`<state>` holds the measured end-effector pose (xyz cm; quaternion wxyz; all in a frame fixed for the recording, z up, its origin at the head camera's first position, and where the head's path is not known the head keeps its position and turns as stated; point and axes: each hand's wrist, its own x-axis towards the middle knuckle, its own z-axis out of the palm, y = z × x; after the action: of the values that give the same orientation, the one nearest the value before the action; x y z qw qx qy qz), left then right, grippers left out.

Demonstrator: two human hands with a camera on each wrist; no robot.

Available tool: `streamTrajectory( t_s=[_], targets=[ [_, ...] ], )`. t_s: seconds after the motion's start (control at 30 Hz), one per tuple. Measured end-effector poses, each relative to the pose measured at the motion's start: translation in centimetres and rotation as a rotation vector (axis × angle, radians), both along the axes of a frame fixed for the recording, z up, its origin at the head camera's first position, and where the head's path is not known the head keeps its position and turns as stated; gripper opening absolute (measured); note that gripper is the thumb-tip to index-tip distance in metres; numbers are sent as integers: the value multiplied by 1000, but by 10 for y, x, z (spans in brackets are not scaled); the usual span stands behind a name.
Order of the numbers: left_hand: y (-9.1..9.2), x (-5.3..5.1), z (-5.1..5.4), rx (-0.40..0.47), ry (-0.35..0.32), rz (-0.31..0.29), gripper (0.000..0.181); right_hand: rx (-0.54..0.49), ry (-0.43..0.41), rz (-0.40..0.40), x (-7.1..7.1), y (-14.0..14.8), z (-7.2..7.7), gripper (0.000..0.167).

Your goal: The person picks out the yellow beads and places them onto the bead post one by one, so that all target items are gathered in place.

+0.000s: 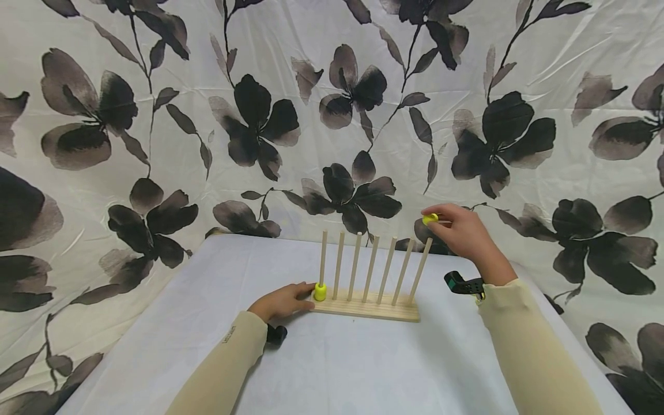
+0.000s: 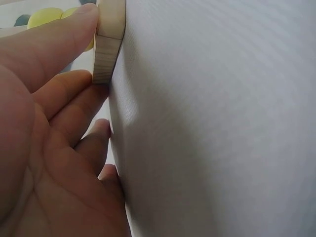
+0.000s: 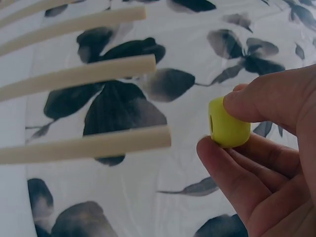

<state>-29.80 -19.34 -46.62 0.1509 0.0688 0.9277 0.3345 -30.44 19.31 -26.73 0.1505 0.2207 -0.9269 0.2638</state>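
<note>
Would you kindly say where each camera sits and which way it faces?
Head: worn there, facing forward and down at the pale wooden seven-peg rack; left hand, right hand, beige sleeves show.
Left wrist: worn there, facing the rack's end; left hand shows.
Right wrist: worn there, facing the held, rounded yellow bead; right hand shows.
Head and right wrist share that bead.

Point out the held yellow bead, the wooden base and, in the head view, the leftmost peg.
Held yellow bead [image 3: 228, 128], right wrist view, on its rounded side.
Wooden base [image 1: 358, 308], head view, on its top near the front edge.
Leftmost peg [image 1: 323, 257], head view, on its bare shaft.
</note>
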Motion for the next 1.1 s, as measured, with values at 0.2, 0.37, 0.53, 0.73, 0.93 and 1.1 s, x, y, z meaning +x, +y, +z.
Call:
streamTrajectory(
  t_s=[0.2,0.37,0.53,0.73,0.93,1.1],
  targets=[
    [1,0,3,-5,-8,3,65,-28,-11,57,-2,-17,5,29],
    [0,-1,2,-8,-7,-6,65,-52,-23,121,-4,-34,8,28],
    [0,-3,1,-5,-8,-9,66,-71,-41,173,-5,-50,12,28],
    [0,-3,0,-15,-4,-10,65,-80,-65,206,-5,-66,13,28],
    [-1,-2,3,-21,-8,-3,65,-77,-74,227,-5,-81,12,27],
    [-1,-3,1,-14,-8,-3,65,-80,-82,252,-7,-92,11,27]
  ],
)
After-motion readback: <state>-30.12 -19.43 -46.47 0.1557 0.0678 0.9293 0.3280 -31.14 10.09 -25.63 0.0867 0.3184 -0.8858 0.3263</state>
